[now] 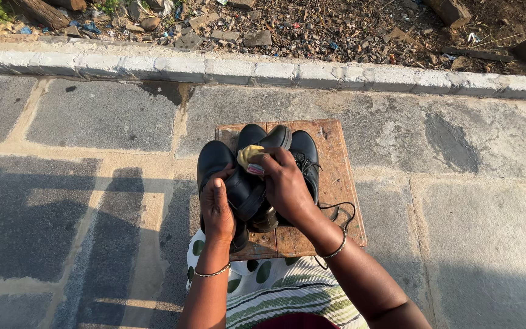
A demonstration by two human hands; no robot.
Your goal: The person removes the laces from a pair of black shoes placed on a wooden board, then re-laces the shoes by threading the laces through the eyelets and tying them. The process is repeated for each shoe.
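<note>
Right hand [284, 183]: closed around a small yellow cloth [248, 156], pressing it on the upper black shoe [257, 176] at the centre of the frame.
Left hand [216, 207]: wrapped around the side of that shoe, just left of centre, steadying it; thumb up against the leather.
Shoes: the held one sits tilted above two more black shoes [304, 159] on the wooden board [336, 183] in the middle of the frame; loose laces [336, 210] trail off to the board's right edge.
Ground: grey stone paving [92, 116] all round, a pale kerb [263, 72] across the upper part, rubble above it.
Doing it well: I would judge that small, firm circles with the cloth work best while the left grip holds the shoe fast, turning it bit by bit so that the toe and seams get even cover.
Watch for: the cloth bunching under the fingers, and the laces snagging.
</note>
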